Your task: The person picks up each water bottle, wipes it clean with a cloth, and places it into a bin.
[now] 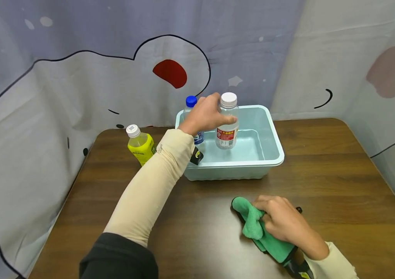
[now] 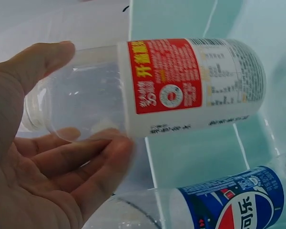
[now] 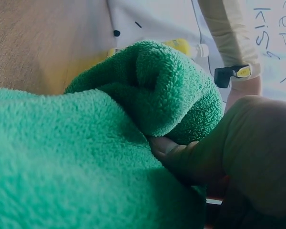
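My left hand (image 1: pixel 207 113) holds a clear plastic bottle (image 1: pixel 227 124) with a white cap and a red-and-white label. Thumb and fingers lie on opposite sides of its upper part in the left wrist view. The bottle stands upright inside the light blue basin (image 1: pixel 270 164). Beside it in the basin is a blue-capped cola bottle (image 1: pixel 191 101), partly hidden by my hand; its blue label (image 2: pixel 238 198) shows in the left wrist view. Nearer the front of the table, my right hand (image 1: pixel 282 219) grips a bunched green cloth (image 1: pixel 253 224), thumb pressed into a fold.
Left of the basin, a yellow bottle (image 1: pixel 141 149) with a white cap stands on the wooden table (image 1: pixel 340 186), partly behind my left sleeve. A printed curtain (image 1: pixel 79 93) hangs right behind the table's back edge.
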`<move>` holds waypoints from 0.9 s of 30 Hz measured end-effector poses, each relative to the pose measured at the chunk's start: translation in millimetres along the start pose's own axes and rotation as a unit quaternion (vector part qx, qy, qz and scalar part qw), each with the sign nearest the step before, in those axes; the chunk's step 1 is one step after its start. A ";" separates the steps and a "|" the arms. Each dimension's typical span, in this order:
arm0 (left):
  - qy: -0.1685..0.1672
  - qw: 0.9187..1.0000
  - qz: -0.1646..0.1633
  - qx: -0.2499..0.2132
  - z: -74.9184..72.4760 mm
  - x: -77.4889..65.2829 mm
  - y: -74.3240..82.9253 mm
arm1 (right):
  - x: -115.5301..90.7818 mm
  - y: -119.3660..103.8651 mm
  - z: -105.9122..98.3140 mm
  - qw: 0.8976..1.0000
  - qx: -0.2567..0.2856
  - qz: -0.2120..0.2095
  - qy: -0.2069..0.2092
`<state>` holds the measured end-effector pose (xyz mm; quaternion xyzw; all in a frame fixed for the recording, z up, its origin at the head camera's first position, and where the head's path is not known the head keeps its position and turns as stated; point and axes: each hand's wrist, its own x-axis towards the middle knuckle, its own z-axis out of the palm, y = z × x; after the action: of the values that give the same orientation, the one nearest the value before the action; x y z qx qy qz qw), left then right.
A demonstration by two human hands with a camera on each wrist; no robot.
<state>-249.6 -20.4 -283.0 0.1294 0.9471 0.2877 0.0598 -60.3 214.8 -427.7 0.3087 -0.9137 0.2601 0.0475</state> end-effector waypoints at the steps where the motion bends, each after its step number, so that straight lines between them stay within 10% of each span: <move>1: -0.002 1.000 -0.002 0.001 1.1 -0.4 -0.2 | -0.3 -0.2 -0.2 1.000 0.001 0.001 -0.002; 27: -0.118 0.993 -0.009 -0.009 26.8 5.2 -6.6 | -12.9 2.0 1.5 1.000 0.005 0.000 -0.001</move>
<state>-250.9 -10.1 -309.1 0.1535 0.9318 0.2787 0.1748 -51.0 222.4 -433.1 0.3088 -0.9125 0.2644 0.0455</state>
